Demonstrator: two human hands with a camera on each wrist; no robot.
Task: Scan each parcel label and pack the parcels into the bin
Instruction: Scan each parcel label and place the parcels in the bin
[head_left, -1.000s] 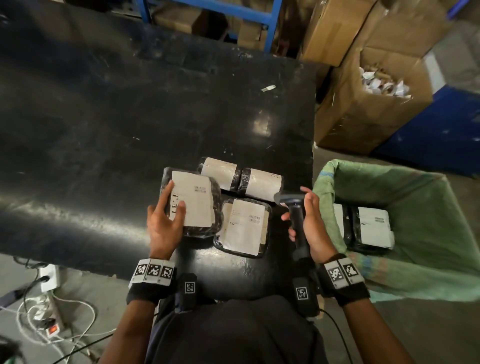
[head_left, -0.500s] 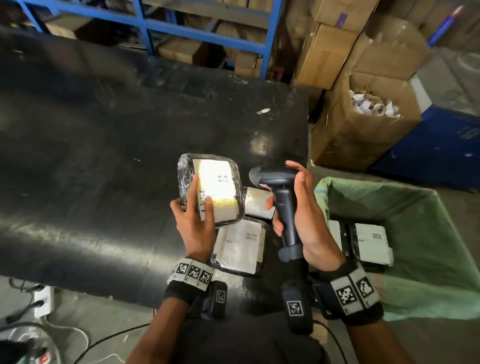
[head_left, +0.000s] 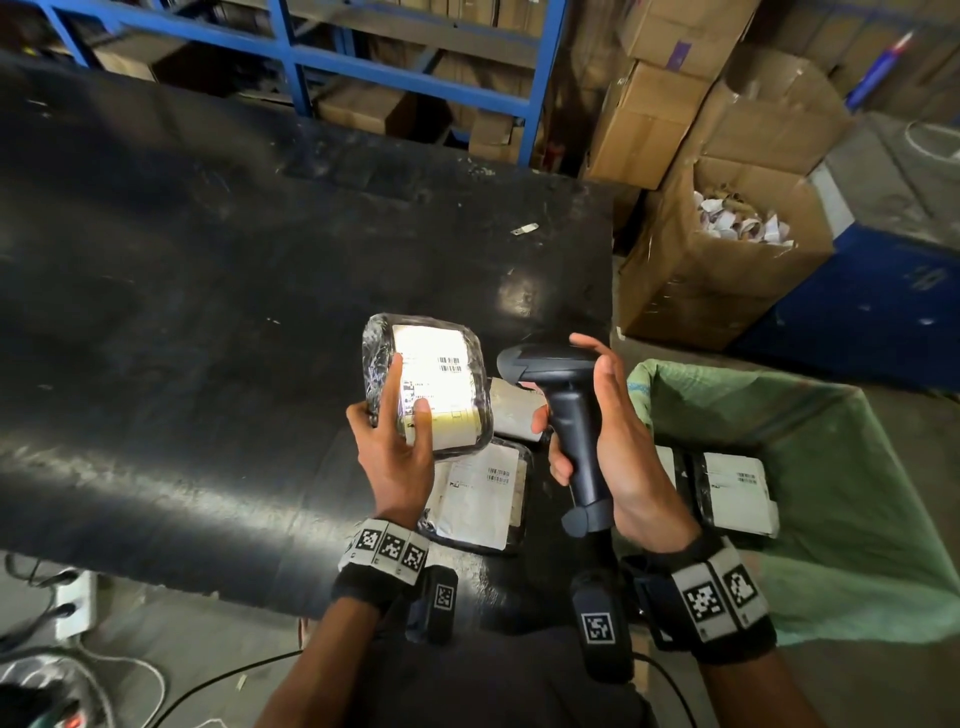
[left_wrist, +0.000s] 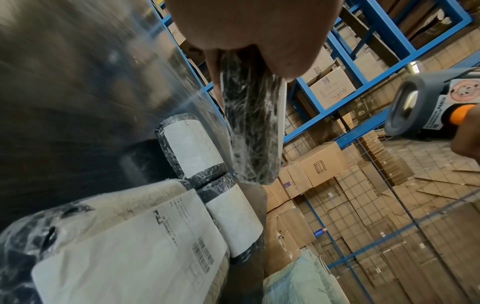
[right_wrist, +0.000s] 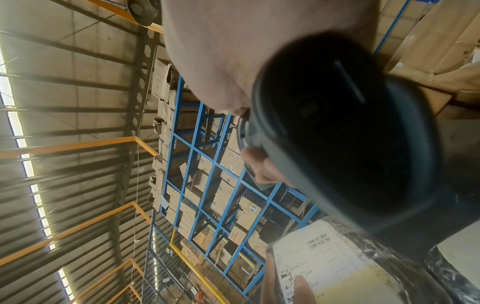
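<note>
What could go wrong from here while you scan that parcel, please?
1. The left hand lays a thumb and finger across the parcel label; the barcodes sit clear above them, yet the label glares white, so the scanner in the right hand may misread.
2. The shiny wrap is pinched at one end only; the parcel could slip onto the table.
3. The bin liner sags, so a toss may catch its edge.

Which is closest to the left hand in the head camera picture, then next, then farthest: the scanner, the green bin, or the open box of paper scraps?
1. Scanner, just right of the left hand.
2. Green bin, farther right.
3. Open box of paper scraps, up at the far right.
</note>
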